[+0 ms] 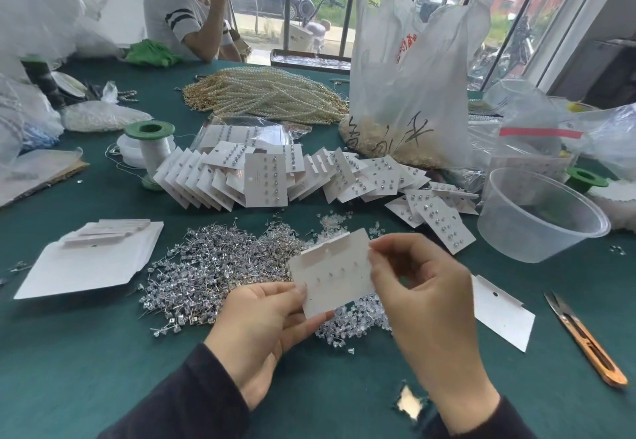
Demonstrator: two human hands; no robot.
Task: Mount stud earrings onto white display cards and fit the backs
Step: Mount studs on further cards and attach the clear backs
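Observation:
I hold a white display card [335, 271] above the green table, its back toward me, with several stud posts poking through. My left hand [261, 321] pinches the card's lower left edge. At its right edge my right hand [418, 287] has its fingertips closed; whether they hold a back I cannot tell. Under the card lies a heap of loose stud earrings [206, 266], and clear plastic backs [351, 318] are scattered beside it. Blank cards [93, 259] are stacked at the left. Filled cards [265, 177] lie fanned out behind the heap.
A clear plastic tub [537, 218] stands at the right, orange-handled snips [585, 339] near the right edge, and one loose card [499, 311] beside them. Behind are pearl strands [268, 94], a white plastic bag [409, 94] and a green spool [151, 142]. Another person [186, 8] sits across the table.

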